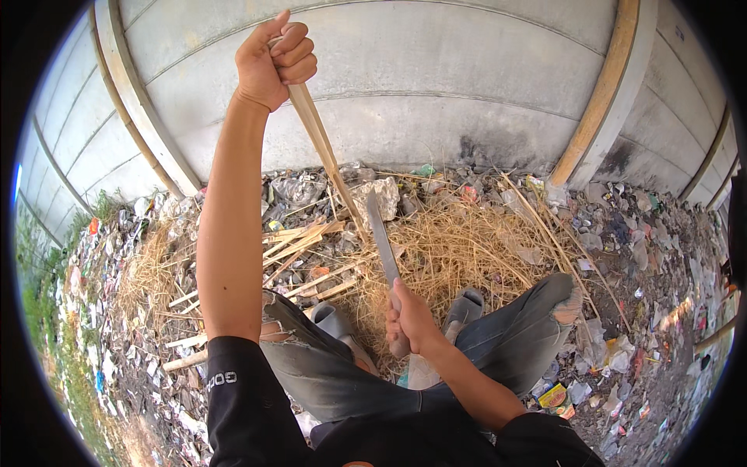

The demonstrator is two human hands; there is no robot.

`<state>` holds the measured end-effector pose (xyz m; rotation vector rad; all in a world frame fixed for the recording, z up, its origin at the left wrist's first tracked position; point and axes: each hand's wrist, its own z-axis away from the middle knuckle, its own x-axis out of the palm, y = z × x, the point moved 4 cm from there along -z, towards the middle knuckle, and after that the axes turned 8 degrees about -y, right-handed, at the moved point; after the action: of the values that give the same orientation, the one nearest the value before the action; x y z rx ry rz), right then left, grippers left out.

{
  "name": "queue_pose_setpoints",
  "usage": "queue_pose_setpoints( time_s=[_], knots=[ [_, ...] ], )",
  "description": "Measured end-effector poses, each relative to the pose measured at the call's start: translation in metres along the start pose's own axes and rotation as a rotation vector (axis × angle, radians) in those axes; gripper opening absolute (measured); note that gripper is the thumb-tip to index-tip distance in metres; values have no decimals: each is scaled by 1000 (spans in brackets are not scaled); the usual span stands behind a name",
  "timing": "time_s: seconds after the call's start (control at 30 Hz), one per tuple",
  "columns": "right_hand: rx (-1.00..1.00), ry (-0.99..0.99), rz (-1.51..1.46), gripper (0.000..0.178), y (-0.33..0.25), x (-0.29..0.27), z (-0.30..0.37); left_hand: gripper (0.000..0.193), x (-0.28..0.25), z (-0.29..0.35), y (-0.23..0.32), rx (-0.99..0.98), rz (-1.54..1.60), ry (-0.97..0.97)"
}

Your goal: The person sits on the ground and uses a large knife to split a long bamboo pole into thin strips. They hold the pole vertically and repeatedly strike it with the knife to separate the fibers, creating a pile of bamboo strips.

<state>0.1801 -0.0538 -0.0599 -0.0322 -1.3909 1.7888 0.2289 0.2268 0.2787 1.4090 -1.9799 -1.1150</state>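
Note:
My left hand point(278, 64) is raised high in front of the wall, its fingers wrapped round the top of a long, pale bamboo strip point(317, 132). The strip slants down to the right, its lower end close to the ground by a rough pale stone point(379, 196). Low between my knees, my right hand point(412, 317) grips the handle of a machete point(383, 237). Its grey blade points up and away from me, the tip just right of the strip's lower part. Whether blade and strip touch, I cannot tell.
Cut bamboo pieces point(299, 243) lie left of the blade. Dry fibrous shavings point(459, 241) cover the ground ahead of my sandalled feet. A grey concrete panel wall point(436, 132) stands beyond, with a bamboo pole point(597, 101) leaning on it. Litter point(615, 354) is strewn on both sides.

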Motion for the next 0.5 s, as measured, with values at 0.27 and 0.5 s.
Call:
queue_pose_setpoints(
  time_s=[0.27,0.5],
  knots=[
    [-1227,-14,-38,63,-279,22,119,48,-6,4,-7,-17,-16,74],
    [-698,16,124,60,-11,9,-22,49,3,-28,-18,-46,10,75]
  ],
)
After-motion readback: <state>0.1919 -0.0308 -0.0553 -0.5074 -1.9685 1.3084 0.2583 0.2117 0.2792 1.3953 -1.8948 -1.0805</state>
